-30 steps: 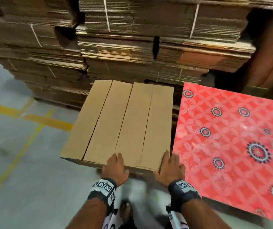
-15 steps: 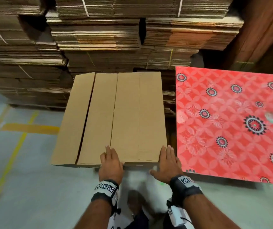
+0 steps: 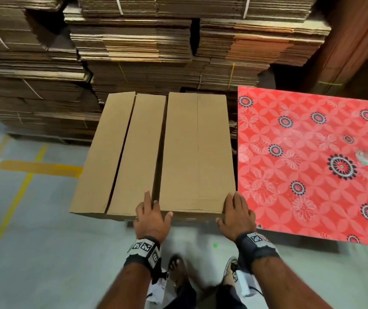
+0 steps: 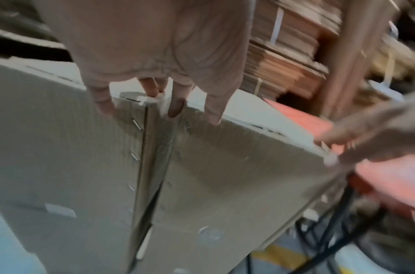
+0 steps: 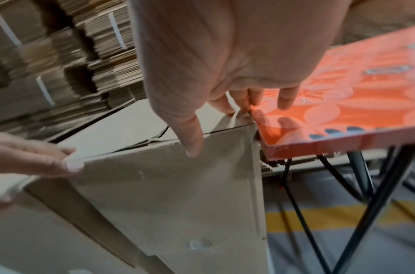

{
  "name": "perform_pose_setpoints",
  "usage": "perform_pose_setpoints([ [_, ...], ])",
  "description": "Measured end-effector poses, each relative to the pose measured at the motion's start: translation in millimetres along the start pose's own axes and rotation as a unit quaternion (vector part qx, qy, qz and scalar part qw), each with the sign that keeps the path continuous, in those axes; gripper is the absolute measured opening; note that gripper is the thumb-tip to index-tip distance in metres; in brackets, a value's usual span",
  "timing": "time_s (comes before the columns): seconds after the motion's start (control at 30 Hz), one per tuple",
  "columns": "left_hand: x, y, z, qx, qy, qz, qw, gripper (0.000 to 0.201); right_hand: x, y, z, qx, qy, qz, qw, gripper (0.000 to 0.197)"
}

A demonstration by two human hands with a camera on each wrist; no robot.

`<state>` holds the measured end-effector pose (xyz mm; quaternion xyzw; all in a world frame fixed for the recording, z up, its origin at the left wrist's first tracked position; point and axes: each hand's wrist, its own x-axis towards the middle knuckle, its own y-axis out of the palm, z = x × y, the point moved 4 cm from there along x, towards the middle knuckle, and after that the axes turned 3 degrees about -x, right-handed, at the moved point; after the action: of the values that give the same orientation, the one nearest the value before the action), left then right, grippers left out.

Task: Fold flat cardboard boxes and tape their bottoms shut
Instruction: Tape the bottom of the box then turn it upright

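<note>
tall stacks of strapped flat brown cardboard sheets point(image 3: 134, 47) fill the far side, rising from a grey concrete floor with yellow painted lines point(image 3: 33, 219). to the right stands a folding table with a red flower-patterned top point(image 3: 312, 152) on black metal legs point(image 5: 365, 185). just left of it, its right edge close against the table's side, is the large plain brown cardboard box point(image 3: 156, 152), its upper flaps folded flat with open seams between them; a stapled seam runs down its near wall. the left hand point(image 3: 150, 217) lies over the near edge at the middle seam, fingers straight on top and thumb on the near wall. the right hand point(image 3: 236, 215) rests on the near right corner, fingers straight, pressing the flap down, with the outer fingertips over the table's edge.
</note>
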<state>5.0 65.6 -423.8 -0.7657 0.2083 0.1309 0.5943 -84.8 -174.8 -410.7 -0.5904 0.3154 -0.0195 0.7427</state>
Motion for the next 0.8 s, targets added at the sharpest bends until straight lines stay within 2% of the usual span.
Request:
perform_pose_setpoints([
  [0.1, -1, 0, -1, -0.079, -0.008, 0.010, 0.997, 0.072, 2, 0, -5, 0.103, 0.011, 0.022, 0.994, 0.091],
  [0.2, -6, -7, -1, -0.157, -0.003, 0.008, 0.988, 0.083, 5, -8, -12, 0.239, 0.022, 0.019, 0.971, 0.091],
  [0.23, -8, -9, -1, -0.197, 0.003, 0.001, 0.980, 0.087, 6, -8, -16, 0.300, 0.027, 0.009, 0.953, 0.089],
  [0.3, -14, -17, -6, -0.303, 0.016, -0.018, 0.953, 0.095, 3, -16, -22, 0.441, 0.056, -0.020, 0.895, 0.082],
  [0.37, -22, -26, -15, -0.426, 0.026, -0.030, 0.904, 0.098, 1, -20, -29, 0.560, 0.120, -0.013, 0.820, 0.096],
  [0.4, -26, -32, -21, -0.480, 0.028, -0.027, 0.876, 0.098, 2, -20, -32, 0.594, 0.135, -0.012, 0.793, 0.100],
  [0.43, -31, -39, -27, -0.520, 0.029, -0.023, 0.853, 0.098, 5, -22, -33, 0.612, 0.128, -0.020, 0.780, 0.088],
  [0.47, -34, -45, -32, -0.545, 0.029, -0.023, 0.837, 0.098, 7, -26, -31, 0.611, 0.109, -0.026, 0.784, 0.066],
  [0.5, -37, -52, -35, -0.556, 0.032, -0.027, 0.830, 0.099, 15, -23, -35, 0.615, 0.090, -0.042, 0.782, 0.056],
  [0.53, -39, -60, -38, -0.563, 0.037, -0.030, 0.825, 0.101, 7, -40, -29, 0.599, 0.076, -0.056, 0.795, 0.058],
  [0.57, -40, -67, -39, -0.572, 0.039, -0.030, 0.819, 0.104, -1, -56, -22, 0.598, 0.061, -0.071, 0.796, 0.063],
  [0.7, -54, -104, -40, -0.603, 0.063, -0.060, 0.793, 0.110, -35, -116, 8, 0.657, -0.033, -0.052, 0.751, 0.067],
  [0.8, -70, -140, -51, -0.612, 0.112, -0.093, 0.777, 0.107, -54, -153, 11, 0.660, -0.072, -0.072, 0.744, 0.081],
])
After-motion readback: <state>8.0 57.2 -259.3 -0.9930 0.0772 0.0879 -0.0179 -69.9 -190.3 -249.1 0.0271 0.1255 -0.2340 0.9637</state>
